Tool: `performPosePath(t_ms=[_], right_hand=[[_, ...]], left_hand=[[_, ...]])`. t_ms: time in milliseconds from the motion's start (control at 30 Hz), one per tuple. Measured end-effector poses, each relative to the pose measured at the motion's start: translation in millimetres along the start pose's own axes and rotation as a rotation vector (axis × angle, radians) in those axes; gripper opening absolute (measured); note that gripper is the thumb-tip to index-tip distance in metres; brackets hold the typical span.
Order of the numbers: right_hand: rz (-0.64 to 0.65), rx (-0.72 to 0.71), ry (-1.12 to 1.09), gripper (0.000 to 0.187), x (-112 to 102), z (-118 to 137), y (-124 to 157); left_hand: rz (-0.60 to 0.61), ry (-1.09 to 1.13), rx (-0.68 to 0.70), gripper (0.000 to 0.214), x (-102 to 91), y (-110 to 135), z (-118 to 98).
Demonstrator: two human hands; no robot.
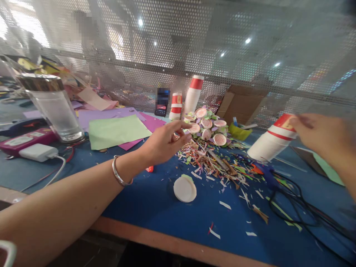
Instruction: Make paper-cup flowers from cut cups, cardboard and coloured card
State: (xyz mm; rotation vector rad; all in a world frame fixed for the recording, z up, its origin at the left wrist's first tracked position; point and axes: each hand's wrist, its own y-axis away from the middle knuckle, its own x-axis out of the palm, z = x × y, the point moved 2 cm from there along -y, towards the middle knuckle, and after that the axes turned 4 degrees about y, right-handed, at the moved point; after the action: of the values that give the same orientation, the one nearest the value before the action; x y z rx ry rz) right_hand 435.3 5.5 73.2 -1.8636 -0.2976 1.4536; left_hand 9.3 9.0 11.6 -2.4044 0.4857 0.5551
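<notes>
My left hand (164, 142) reaches out over the blue table (155, 200), fingers loosely curled and apart, holding nothing, its tips near a cluster of paper-cup flowers (207, 128). A silver bangle (120, 174) circles that wrist. My right hand (319, 135) at the right grips the rim end of a stack of red-and-white paper cups (271, 141), tilted on its side above the table. A cut round cup bottom (185, 189) lies on the table below my left hand. A heap of paper scraps (217, 161) lies between the hands.
Green (116, 130) and purple paper sheets lie at the left beside a clear glass jar (52, 107), a white charger (37, 152) and a pink case (25, 139). More cup stacks (193, 94) and a phone (162, 102) stand at the mesh screen. Black cables (292, 200) trail at right.
</notes>
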Motion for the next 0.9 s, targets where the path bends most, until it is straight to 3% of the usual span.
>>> performPosePath(t_ms=[100, 233, 367, 467, 633, 733, 833, 900], right_hand=[[0.072, 0.083, -0.011, 0.036, 0.0, 8.6, 16.8], [0.051, 0.164, -0.041, 0.038, -16.2, 24.5, 29.9], [0.051, 0.177, -0.184, 0.044, -37.9, 55.1, 41.1], [0.164, -0.001, -0.288, 0.04, -45.4, 89.4, 63.7], [0.525, -0.361, -0.397, 0.025, -44.8, 143.9, 126.8], [0.599, -0.526, -0.273, 0.023, -49.5, 164.3, 156.4], [0.613, -0.592, -0.185, 0.022, -55.3, 172.8, 170.2], [0.619, -0.582, -0.203, 0.024, -57.0, 173.0, 172.6]], left_hand=[[-0.083, -0.041, -0.049, 0.035, -8.3, -5.4, 8.6], [-0.175, -0.236, -0.136, 0.027, -21.8, -13.9, 25.2], [-0.091, -0.44, -0.227, 0.03, -31.6, -19.1, 43.3], [0.014, -0.488, -0.264, 0.042, -29.6, -18.3, 55.4], [0.116, -0.544, -0.3, 0.051, -20.5, -17.0, 65.8], [0.107, -0.549, -0.286, 0.053, -22.1, -18.4, 58.3], [0.094, -0.524, -0.22, 0.056, -24.9, -15.8, 39.9], [0.22, -0.456, -0.145, 0.057, -21.9, -9.9, 25.8]])
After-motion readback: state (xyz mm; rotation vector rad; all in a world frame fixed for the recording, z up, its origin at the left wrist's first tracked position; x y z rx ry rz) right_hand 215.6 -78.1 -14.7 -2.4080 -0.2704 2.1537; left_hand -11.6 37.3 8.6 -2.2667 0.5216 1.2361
